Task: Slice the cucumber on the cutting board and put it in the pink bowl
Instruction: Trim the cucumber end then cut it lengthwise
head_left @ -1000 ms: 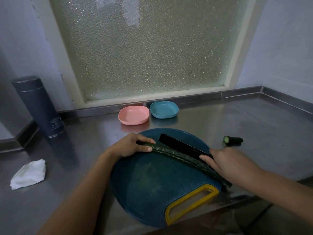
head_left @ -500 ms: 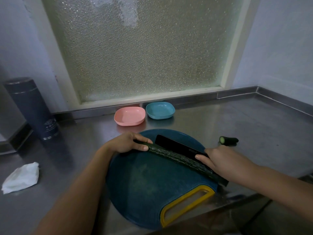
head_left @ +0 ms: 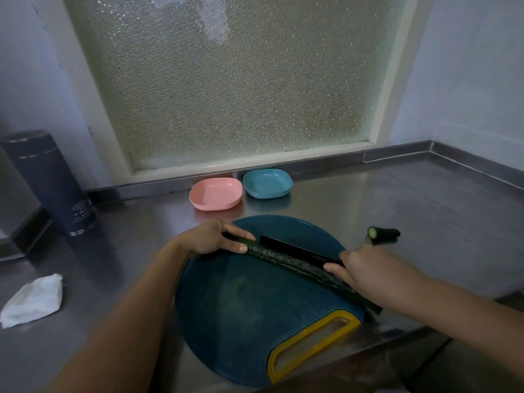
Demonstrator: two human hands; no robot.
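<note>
1. Grey stainless-steel counter (head_left: 397, 199), under everything.
2. Round dark-blue plastic cutting board (head_left: 241, 307) with yellow handle, flat on that counter, in the same spot as a second ago.
3. Right hand (head_left: 368, 268), at the board's right edge, wrapped round the handle of the knife. No shift against the board in the last second.
4. Left hand (head_left: 209, 238), at the board's far-left edge, fingers and thumb curled round the cucumber's far end, pinning it down. Grip unchanged.
5. Long dark-green bumpy cucumber (head_left: 289, 260), lying diagonally across the board from far left to near right. No slices beside it.
6. Black flat-bladed knife (head_left: 292, 249), lengthwise just behind the cucumber, not crosswise as before. No cut made in this second, so slicing probably yet to start.
7. Shallow square pink plastic bowl (head_left: 215, 192), just beyond the board's far edge, holding nothing; matching blue bowl (head_left: 268, 182) to its right.
8. Short cut cucumber stub (head_left: 382, 233), on the counter right of the board.
</note>
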